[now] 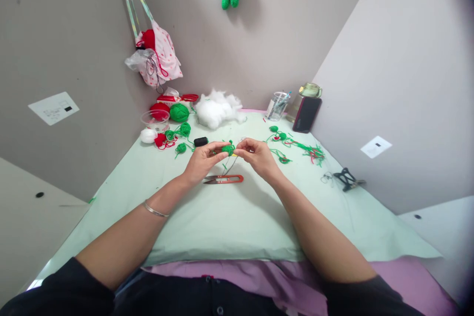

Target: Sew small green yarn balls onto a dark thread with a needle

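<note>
1. One green crocheted piece (228,149), held above the bench (222,229).
2. Left hand (203,159): fingers pinching the piece from its left.
3. Right hand (259,158): fingers closed at the piece's right edge, contents not discernible.
4. Orange-handled snips (234,178) on the bench; black spool (201,141) just beyond the left hand.

A small bright-green yarn piece (228,150) sits almost at the centre of the clock face, pinched in the fingertips of the left hand (203,163), with those of the right hand (259,158) close against its 3 o'clock side. It looks knobbly and roughly rounded — its 9 o'clock edge is partly covered by fingers — and a little green nub (231,142) stands up near 12 o'clock. Below, a thin dark strand (231,164) slants down toward 7 o'clock; where it attaches is too small to tell.
</note>
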The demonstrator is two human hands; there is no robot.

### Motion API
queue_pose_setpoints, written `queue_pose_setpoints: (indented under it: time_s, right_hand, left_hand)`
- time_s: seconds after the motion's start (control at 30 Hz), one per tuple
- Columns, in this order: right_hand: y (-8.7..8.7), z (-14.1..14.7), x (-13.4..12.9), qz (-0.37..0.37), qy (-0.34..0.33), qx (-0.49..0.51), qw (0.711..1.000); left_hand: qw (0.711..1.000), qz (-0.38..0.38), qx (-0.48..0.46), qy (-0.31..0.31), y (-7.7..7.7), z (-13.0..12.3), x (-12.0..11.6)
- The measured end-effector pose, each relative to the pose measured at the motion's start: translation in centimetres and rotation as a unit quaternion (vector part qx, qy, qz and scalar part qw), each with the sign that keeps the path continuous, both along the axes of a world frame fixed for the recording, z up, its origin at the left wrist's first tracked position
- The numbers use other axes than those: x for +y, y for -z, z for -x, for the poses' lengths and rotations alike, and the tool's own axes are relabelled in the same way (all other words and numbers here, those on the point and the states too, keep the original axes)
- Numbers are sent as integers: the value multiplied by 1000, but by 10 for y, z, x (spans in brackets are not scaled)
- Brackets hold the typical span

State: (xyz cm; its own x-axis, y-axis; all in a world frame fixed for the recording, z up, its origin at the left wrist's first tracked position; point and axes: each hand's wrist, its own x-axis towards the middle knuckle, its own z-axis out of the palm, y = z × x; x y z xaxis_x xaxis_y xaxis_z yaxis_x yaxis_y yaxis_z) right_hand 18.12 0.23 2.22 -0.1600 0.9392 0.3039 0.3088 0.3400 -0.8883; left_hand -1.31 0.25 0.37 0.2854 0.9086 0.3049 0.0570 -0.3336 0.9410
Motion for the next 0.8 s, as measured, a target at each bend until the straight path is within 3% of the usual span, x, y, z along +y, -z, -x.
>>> queue_pose_setpoints:
  time_s: [0.17,0.3,0.43,0.6,0.67,0.73,0.8]
  right_hand:
    - [7,5,-4,-25,48,-53,997]
    - [9,13,-12,-92,35,-85,991]
    - [8,19,-22,-189,48,-234,953]
    - [9,19,-23,-212,65,-385,896]
    - [7,19,-24,-233,68,-355,903]
    - [1,20,-26,-241,51,-250,936]
    - [-10,18,-28,-181,7,-99,978]
  left_hand:
    - [999,-13,19,-39,2,-2,0]
    - [1000,-7,-5,-25,7,-4,1]
    - [999,-30,0,-31,12,-5,2]
    - [995,-75,48,-42,17,-6,3]
    - [995,-71,53,-41,17,-6,5]
    - [995,-72,61,-43,16,-5,6]
    - [993,-71,77,-48,16,-4,7]
